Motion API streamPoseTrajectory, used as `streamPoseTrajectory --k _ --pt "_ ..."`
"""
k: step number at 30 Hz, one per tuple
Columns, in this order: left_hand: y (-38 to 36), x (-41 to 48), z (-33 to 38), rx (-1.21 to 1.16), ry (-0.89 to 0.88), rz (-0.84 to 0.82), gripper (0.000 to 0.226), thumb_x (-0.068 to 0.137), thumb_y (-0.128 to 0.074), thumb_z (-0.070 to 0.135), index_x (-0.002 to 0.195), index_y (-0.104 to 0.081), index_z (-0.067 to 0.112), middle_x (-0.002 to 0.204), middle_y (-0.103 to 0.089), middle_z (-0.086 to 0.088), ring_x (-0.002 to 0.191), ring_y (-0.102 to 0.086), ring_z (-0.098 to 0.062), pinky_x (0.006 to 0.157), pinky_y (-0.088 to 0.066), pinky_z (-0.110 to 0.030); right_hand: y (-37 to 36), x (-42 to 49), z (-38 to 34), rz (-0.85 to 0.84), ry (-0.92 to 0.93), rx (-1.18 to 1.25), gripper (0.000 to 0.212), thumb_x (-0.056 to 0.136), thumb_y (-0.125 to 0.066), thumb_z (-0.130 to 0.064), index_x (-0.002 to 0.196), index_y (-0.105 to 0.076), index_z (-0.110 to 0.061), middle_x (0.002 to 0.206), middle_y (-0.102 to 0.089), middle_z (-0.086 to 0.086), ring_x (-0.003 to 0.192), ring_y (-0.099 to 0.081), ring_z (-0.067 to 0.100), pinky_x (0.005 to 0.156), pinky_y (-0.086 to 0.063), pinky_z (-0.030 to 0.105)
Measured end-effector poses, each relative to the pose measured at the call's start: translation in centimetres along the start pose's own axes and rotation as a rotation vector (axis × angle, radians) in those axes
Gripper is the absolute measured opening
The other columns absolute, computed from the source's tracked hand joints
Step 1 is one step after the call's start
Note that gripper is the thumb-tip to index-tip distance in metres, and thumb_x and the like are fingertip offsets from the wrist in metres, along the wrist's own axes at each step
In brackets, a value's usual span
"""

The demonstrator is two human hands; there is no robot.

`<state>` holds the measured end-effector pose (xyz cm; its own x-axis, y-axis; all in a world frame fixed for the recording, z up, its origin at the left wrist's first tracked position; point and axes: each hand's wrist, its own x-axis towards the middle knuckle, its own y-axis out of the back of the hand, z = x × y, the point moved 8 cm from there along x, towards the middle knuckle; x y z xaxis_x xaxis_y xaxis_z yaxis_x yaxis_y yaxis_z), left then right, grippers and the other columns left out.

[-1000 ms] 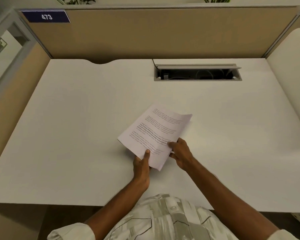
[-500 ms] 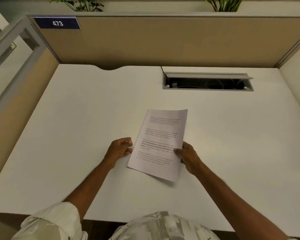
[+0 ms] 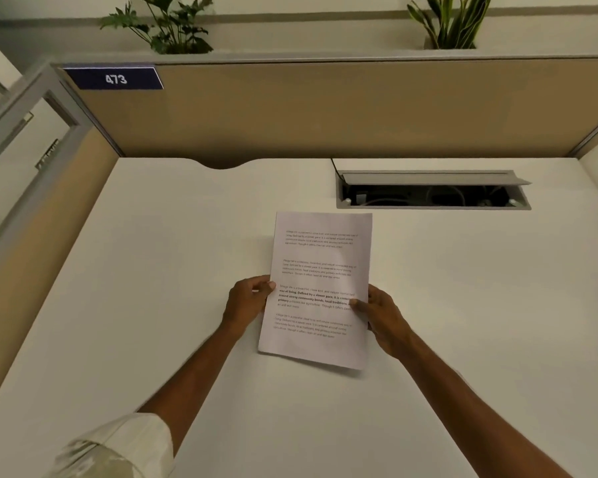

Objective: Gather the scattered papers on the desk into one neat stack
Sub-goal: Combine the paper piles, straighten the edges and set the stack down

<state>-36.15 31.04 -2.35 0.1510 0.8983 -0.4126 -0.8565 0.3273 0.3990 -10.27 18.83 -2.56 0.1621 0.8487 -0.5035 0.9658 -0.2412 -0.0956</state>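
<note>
A stack of white printed papers lies squared up and nearly upright in the middle of the white desk. My left hand grips the stack's left edge, fingers curled against it. On the opposite edge, my right hand holds on with its thumb pressed on top of the text. I cannot tell how many sheets are in the stack. No loose sheet shows elsewhere on the desk.
An open cable tray with wires is sunk into the desk just behind the stack, at the right. Tan partition walls close the back and left, bearing a blue "473" label. Plants stand above.
The stack turned from a slant to nearly straight. My left hand shifted from the bottom edge to the left edge and closed on it. The view tilted up.
</note>
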Motion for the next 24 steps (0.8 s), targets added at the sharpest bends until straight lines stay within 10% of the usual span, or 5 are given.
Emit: streamPoseTrajectory --k 24 --pt "6.8 20.6 3.3 -0.12 0.108 0.112 0.025 0.091 -0.07 0.007 0.116 -0.071 -0.001 0.1 -0.076 -0.017 0.079 -0.074 -0.026 0.074 -0.064 -0.032 -2.3 20.5 -9.3 0.433 0.039 -0.235 0.034 0.089 -0.076 -0.007 0.121 -0.064 -0.006 0.109 -0.071 0.004 0.097 -0.068 0.021 0.091 -0.057 0.033"
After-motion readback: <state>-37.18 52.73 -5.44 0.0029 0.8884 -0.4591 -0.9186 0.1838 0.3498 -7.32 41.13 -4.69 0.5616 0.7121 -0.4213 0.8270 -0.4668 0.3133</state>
